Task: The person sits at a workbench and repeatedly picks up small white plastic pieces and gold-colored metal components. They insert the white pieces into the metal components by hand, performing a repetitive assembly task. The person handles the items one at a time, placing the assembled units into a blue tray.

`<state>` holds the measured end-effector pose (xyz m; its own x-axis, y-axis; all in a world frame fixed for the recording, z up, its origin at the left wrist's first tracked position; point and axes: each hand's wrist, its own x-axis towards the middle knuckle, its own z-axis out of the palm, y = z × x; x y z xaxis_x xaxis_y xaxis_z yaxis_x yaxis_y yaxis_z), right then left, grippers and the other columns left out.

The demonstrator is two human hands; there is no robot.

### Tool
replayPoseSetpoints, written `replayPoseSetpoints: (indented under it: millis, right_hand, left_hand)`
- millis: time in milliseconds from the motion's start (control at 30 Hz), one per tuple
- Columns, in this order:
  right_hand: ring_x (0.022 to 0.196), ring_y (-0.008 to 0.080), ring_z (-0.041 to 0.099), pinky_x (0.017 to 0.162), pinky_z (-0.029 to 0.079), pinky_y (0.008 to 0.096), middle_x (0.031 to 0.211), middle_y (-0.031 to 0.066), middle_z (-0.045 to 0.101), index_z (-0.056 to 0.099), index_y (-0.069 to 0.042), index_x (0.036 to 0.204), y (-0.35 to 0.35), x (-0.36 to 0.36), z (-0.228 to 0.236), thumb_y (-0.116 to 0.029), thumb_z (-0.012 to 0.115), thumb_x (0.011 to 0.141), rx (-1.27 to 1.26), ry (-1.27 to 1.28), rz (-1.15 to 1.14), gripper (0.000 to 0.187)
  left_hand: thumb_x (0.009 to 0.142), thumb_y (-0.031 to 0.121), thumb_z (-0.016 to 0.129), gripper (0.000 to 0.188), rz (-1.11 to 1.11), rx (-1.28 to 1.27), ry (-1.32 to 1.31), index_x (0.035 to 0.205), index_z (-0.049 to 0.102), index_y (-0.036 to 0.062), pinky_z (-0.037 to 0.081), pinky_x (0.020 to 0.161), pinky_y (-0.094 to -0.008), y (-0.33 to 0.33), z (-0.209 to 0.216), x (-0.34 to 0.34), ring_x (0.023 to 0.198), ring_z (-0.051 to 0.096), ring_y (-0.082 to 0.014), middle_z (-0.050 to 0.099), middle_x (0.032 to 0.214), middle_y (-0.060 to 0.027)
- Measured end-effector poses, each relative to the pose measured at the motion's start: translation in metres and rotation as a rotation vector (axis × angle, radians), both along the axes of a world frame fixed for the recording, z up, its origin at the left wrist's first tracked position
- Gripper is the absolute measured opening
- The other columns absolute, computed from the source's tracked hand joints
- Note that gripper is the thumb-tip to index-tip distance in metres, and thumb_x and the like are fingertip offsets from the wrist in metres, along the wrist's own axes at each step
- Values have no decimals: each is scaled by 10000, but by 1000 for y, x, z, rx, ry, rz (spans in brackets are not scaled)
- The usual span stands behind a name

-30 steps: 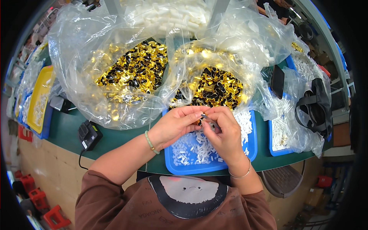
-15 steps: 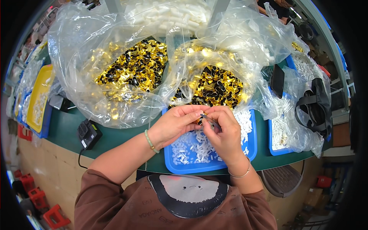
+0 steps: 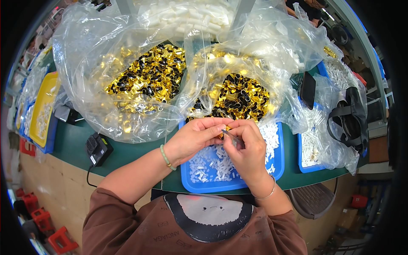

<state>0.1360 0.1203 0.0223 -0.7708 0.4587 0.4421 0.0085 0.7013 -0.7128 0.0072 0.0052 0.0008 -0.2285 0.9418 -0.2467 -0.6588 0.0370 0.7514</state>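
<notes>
Holding white pieces (image 3: 223, 168): blue tray (image 3: 208, 187). Clear bags (image 3: 146, 132) are containing gold-black parts (image 3: 155, 76). Left hand (image 3: 191, 138) is pinching gold part (image 3: 221, 136), right hand (image 3: 250, 151) grey tool (image 3: 232, 135)

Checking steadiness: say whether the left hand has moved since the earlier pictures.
No, not visibly: the left hand keeps its place against the black device.

A brown printed T-shirt (image 3: 136, 227), a green bracelet (image 3: 165, 159) and silvery bangle (image 3: 271, 193) are worn.

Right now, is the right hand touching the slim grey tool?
Touching: the head view shows the right hand pinching the slim grey tool between thumb and fingers.
</notes>
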Motion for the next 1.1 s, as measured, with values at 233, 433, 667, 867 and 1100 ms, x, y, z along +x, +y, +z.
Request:
replayPoseSetpoints:
  millis: [233, 433, 667, 867, 1100]
  right_hand:
    - [631, 125, 589, 524, 483, 249, 931, 86, 603, 612, -19, 985, 5, 3, 12, 76, 685, 763, -104, -38, 95, 252]
    - [821, 169, 683, 678, 559, 245, 998, 102, 589, 638, 18, 1083, 14, 6, 16, 125, 642, 801, -176, -35, 250, 302]
    - [705, 145, 628, 595, 509, 254, 959, 98, 606, 662, 2, 1045, 18, 7, 7, 69, 719, 775, -42, -63, 197, 284]
    - [640, 138, 570, 553, 457, 247, 868, 77, 614, 685, -6, 992, 15, 6, 7, 34, 756, 752, -32, -42, 175, 253]
    - [629, 150, 556, 543, 449, 263, 834, 71, 594, 692, -21, 984, 19, 8, 6, 16, 779, 731, -31, -75, 231, 270]
  left_hand:
    - [1001, 166, 530, 372, -26, 46, -91, 1345, 508, 27, 499, 905, -259, -3, -5, -5, 1069, 598, -107, 605, 1236, -43]
    - [1001, 190, 540, 347, -68, 56, -120, 1323, 539, 59, 495, 849, -227, -4, -5, -9, 975, 591, -73, 616, 1140, -8]
    - [973, 129, 551, 329, -52, 53, 346, 1274, 589, 3, 515, 807, -237, -9, 10, -6, 903, 623, -73, 670, 1041, -27]
    - [963, 111, 555, 305, -70, 17, 357, 1240, 616, 0, 512, 787, -231, -8, 5, -9, 868, 627, -79, 683, 996, -37]
    - [972, 127, 554, 300, -94, 30, 406, 1239, 602, -2, 508, 769, -232, -8, 1, -7, 840, 620, -74, 676, 989, -36]
